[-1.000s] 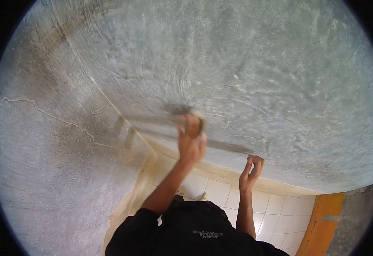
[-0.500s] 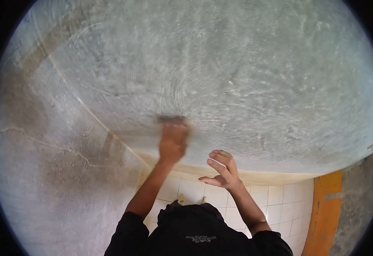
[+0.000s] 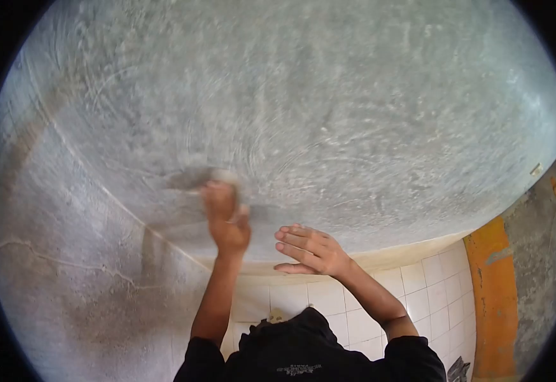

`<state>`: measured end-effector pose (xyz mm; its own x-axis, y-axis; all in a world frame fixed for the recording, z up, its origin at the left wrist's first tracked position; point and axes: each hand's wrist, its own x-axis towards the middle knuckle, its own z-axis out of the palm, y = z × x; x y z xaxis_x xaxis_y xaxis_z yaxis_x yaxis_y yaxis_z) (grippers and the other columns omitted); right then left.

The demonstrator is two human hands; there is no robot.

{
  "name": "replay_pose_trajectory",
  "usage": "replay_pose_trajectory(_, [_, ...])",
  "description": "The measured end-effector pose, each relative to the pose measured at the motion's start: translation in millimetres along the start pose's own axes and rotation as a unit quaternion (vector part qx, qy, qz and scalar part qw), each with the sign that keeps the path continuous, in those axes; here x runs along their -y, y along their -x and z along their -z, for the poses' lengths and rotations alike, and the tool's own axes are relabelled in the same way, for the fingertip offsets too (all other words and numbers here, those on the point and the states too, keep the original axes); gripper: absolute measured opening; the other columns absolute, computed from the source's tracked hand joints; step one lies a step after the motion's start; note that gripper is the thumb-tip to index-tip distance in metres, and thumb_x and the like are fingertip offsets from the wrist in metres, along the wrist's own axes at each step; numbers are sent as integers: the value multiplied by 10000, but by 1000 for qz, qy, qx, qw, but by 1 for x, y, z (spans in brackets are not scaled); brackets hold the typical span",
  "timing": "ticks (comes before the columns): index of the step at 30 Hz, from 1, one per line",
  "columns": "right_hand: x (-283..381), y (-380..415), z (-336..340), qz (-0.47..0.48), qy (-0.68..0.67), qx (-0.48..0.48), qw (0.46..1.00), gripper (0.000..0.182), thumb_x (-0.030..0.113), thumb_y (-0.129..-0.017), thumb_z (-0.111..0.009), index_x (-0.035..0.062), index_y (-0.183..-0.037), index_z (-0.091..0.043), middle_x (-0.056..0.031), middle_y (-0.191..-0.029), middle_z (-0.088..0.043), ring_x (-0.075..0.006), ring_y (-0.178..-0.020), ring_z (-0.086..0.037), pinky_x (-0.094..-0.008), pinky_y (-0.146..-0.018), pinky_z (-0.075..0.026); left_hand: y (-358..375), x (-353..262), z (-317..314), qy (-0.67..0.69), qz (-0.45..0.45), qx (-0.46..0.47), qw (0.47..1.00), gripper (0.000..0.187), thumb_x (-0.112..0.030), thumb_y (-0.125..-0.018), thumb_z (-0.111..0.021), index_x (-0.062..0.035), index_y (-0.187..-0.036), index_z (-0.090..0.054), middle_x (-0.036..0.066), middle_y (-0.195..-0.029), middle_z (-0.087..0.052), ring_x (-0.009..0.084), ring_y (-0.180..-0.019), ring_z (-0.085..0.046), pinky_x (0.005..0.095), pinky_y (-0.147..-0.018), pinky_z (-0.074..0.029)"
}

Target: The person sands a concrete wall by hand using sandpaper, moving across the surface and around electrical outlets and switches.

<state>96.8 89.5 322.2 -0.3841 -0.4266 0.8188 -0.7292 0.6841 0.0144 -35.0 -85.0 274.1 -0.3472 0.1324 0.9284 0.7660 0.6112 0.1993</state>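
Observation:
Against the grey plastered wall [image 3: 329,108], my left hand [image 3: 225,213] is closed round a flat, pale-edged object [image 3: 227,177], blurred by motion and too unclear to name. A dark smear or shadow shows on the wall beside it. My right hand [image 3: 309,250] is held to the right and a little lower, near the wall's lower part, with its fingers stretched out and nothing in it.
On the left a second grey wall [image 3: 68,254] with a crack meets the first at a corner. Below lie white floor tiles [image 3: 329,296], an orange strip [image 3: 494,293] at the right, and a dark crumpled item [image 3: 458,369] at lower right.
My left hand has moved left along the wall with the object. My right hand has shifted left and slightly down, its fingers straighter. The view has turned a little.

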Motion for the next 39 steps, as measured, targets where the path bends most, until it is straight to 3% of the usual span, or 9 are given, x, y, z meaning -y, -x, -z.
replay_pose_trajectory(4, [-6,-41,3,44,22,-35,998,564,295,-775,-795,66,-1246,-587,-75,-1263,-622,-217,-1156,-603,-349,-1007,-503,-73,-27,12,53,44,-98,993,433,-176,-945,-519,-34,-1354,-523,172,-1469,-425,386,-1378,-364,504,-1102,-323])
replay_pose_trajectory(6, [-11,-60,9,62,29,-51,996,562,306,-767,-800,54,-1231,-605,-90,-1258,-626,-236,-1171,-600,-371,-1022,-489,-60,-46,0,46,-100,109,988,428,-187,-961,-505,-39,-1363,-517,168,-1486,-407,411,-1398,-320,504,-1114,-305])
replay_pose_trajectory(9, [-17,-69,19,42,30,22,998,609,331,-766,-791,48,-1266,-590,-94,-1306,-595,-244,-1229,-559,-387,-1059,-455,-41,-44,4,111,-8,274,955,429,-215,-984,-483,-53,-1380,-505,159,-1510,-379,437,-1420,-263,500,-1129,-283])
replay_pose_trajectory(14, [-15,-62,16,17,24,114,993,715,435,-815,-683,74,-1394,-471,-75,-1443,-469,-226,-1336,-448,-391,-1131,-373,-89,24,36,0,128,-173,977,452,-245,-1007,-449,-6,-1389,-476,168,-1529,-341,438,-1421,-257,490,-1157,-240])
replay_pose_trajectory(17, [-4,-78,17,79,68,67,992,734,443,-820,-669,80,-1416,-445,-65,-1436,-478,-226,-1331,-454,-392,-1130,-371,-109,-7,33,45,46,-123,990,445,-231,-1028,-409,29,-1384,-462,166,-1526,-347,434,-1421,-257,494,-1160,-235])
replay_pose_trajectory(20, [-10,-99,27,103,98,39,989,748,453,-797,-683,86,-1408,-458,-63,-1427,-491,-224,-1322,-465,-391,-1110,-393,-91,-43,26,16,-180,162,970,429,-201,-972,-501,42,-1325,-517,146,-1435,-472,321,-1378,-387,484,-1103,-363])
replay_pose_trajectory(30, [-55,-101,27,90,156,106,978,564,220,-886,-563,140,-1433,-449,-39,-1433,-502,-199,-1222,-567,-319,-1004,-493,-85,-19,39,117,-214,44,969,201,-27,-787,-719,18,-981,-698,128,-1086,-683,303,-1082,-640,428,-958,-512])
replay_pose_trajectory(35, [-69,-125,55,109,255,80,958,650,122,-810,-631,163,-1433,-452,-18,-1476,-452,-197,-1320,-471,-332,-1090,-421,-69,-28,83,88,-110,-3,990,207,-91,-838,-697,17,-1014,-685,137,-1043,-693,311,-1030,-655,429,-951,-495])
replay_pose_trajectory(39, [-84,-165,124,25,317,-47,947,733,92,-748,-702,217,-1429,-463,-12,-1494,-426,-190,-1386,-388,-395,-1151,-349,-8,-18,86,138,141,-26,980,250,-169,-941,-573,31,-1062,-661,157,-1007,-690,296,-941,-664,415,-910,-497])
